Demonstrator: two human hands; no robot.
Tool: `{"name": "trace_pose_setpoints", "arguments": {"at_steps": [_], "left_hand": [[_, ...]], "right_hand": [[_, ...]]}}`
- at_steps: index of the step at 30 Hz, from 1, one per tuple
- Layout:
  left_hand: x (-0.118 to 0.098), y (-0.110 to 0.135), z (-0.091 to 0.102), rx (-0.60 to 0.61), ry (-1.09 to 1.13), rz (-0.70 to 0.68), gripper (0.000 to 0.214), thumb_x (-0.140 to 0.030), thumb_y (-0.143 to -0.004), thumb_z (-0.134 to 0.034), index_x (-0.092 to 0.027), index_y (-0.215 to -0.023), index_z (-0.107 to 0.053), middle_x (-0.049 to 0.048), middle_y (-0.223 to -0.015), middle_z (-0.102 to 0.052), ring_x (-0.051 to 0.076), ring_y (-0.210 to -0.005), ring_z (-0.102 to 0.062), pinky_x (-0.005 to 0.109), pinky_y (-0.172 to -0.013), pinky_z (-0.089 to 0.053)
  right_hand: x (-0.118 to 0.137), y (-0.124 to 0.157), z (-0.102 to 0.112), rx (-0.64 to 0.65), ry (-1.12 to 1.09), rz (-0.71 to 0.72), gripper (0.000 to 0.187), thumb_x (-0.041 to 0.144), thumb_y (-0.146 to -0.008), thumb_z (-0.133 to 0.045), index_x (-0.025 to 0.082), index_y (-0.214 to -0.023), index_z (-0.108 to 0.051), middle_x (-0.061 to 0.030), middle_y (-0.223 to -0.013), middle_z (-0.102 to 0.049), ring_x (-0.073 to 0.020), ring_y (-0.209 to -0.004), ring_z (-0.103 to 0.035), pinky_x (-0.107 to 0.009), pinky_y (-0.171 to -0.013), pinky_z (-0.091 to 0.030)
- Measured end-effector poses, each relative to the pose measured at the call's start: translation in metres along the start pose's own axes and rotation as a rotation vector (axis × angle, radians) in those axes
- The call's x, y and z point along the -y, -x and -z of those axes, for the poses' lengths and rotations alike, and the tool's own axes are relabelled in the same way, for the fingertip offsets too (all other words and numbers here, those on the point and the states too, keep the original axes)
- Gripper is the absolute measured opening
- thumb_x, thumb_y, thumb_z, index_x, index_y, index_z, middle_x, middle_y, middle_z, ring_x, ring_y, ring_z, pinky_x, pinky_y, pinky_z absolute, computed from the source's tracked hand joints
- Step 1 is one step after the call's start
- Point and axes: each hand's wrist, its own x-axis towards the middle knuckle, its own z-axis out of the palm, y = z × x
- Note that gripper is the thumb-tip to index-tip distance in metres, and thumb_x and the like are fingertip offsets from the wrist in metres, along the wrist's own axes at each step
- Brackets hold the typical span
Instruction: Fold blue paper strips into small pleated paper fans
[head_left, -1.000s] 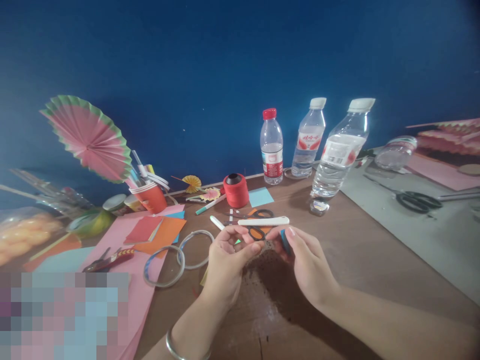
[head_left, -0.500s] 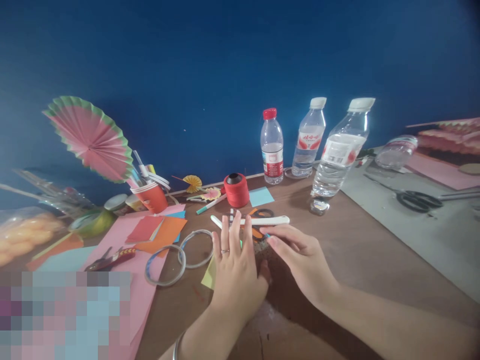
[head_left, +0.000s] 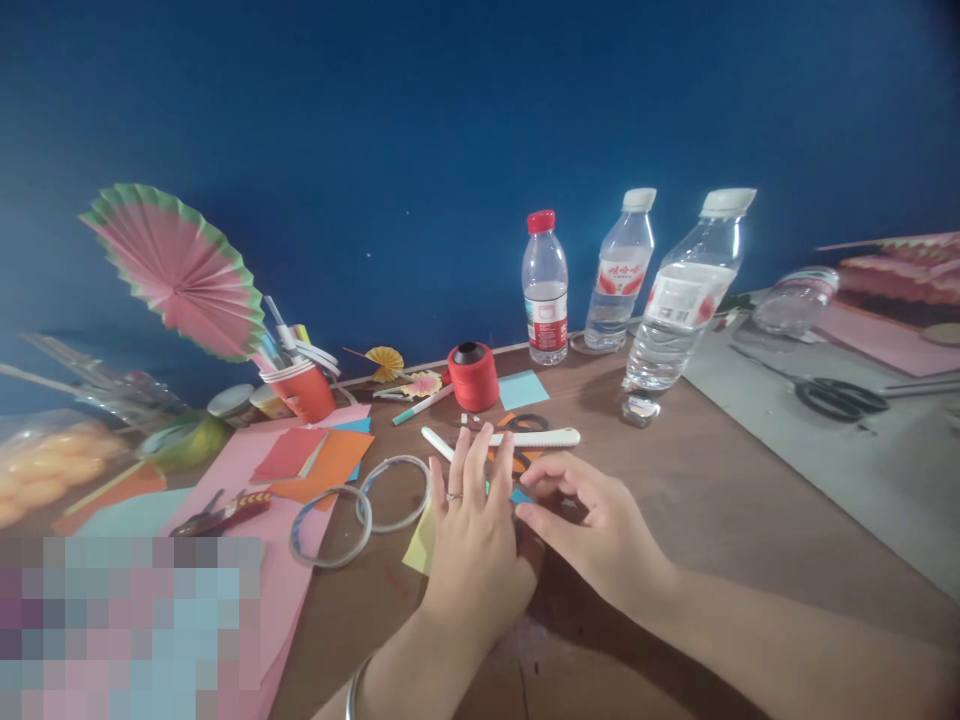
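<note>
My left hand [head_left: 476, 545] lies palm down near the middle of the brown table, its fingers stretched out; a ring is on one finger. Beneath it, at the left, a yellow sheet of paper [head_left: 420, 540] sticks out. To its right is my right hand [head_left: 600, 515], thumb and index finger parted around a small blue piece of paper [head_left: 520, 496]. The blue piece is mostly hidden by the hands. Just beyond the fingertips lie a white-handled tool [head_left: 551, 438] and orange-and-black scissors [head_left: 529, 423], partly covered.
Two rolls of clear tape [head_left: 330, 527] lie left of my hands, near pink paper [head_left: 217, 480] and pliers [head_left: 221, 515]. Behind stand a spool of red thread [head_left: 474, 378], a red cup [head_left: 300, 390] with pens, and water bottles [head_left: 546, 290]. Black scissors [head_left: 840, 398] lie right.
My right thumb and index finger have spread apart at the blue piece, and the hand has shifted slightly left. My left hand stays flat, its fingers a little closer together.
</note>
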Motion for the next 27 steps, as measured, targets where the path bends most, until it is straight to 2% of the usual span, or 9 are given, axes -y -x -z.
{"name": "trace_pose_setpoints", "arguments": {"at_steps": [3,11,17,21,27], "left_hand": [[0.0008,0.0001,-0.0002,0.014,-0.008,-0.008,0.072,-0.010,-0.068,-0.046,-0.018,-0.135,-0.018,0.0090,-0.142,-0.020,0.027,-0.131,-0.008,0.055,-0.104,-0.007],[0.0005,0.0012,-0.0007,0.028,-0.029,-0.019,0.066,-0.013,-0.072,-0.044,-0.018,-0.134,-0.022,0.0085,-0.140,-0.024,0.026,-0.131,-0.009,0.053,-0.104,-0.006],[-0.0009,-0.0001,0.0013,0.032,-0.045,-0.022,0.065,-0.013,-0.071,-0.044,-0.018,-0.132,-0.025,0.0086,-0.138,-0.027,0.026,-0.131,-0.012,0.053,-0.104,-0.008],[-0.0008,0.0006,0.0010,0.026,-0.049,-0.030,0.065,-0.014,-0.070,-0.046,-0.017,-0.132,-0.026,0.0092,-0.138,-0.029,0.027,-0.130,-0.015,0.054,-0.104,-0.008],[0.0002,0.0014,-0.0011,0.039,-0.071,-0.035,0.067,-0.014,-0.068,-0.046,-0.016,-0.132,-0.026,0.0088,-0.138,-0.028,0.027,-0.131,-0.012,0.053,-0.104,-0.006]], "right_hand": [[0.0001,0.0007,-0.0001,0.019,0.006,0.008,0.008,0.021,-0.074,-0.057,0.022,-0.081,-0.061,0.0008,-0.077,-0.065,-0.0135,-0.071,-0.060,-0.024,-0.066,-0.048],[0.0006,0.0022,0.0007,-0.008,0.106,0.102,0.011,0.017,-0.075,-0.053,0.023,-0.079,-0.063,0.0016,-0.078,-0.066,-0.0126,-0.072,-0.061,-0.022,-0.066,-0.047],[-0.0001,0.0016,0.0005,-0.004,0.115,0.106,0.013,0.018,-0.075,-0.053,0.023,-0.081,-0.064,0.0011,-0.080,-0.066,-0.0133,-0.074,-0.061,-0.021,-0.063,-0.048],[0.0006,0.0003,0.0001,-0.005,0.110,0.127,0.014,0.017,-0.075,-0.052,0.023,-0.080,-0.065,0.0007,-0.080,-0.067,-0.0140,-0.074,-0.062,-0.023,-0.066,-0.048],[0.0024,0.0005,-0.0001,0.012,0.100,0.136,0.015,0.018,-0.076,-0.051,0.023,-0.080,-0.065,0.0005,-0.079,-0.067,-0.0142,-0.072,-0.062,-0.024,-0.065,-0.048]]}}
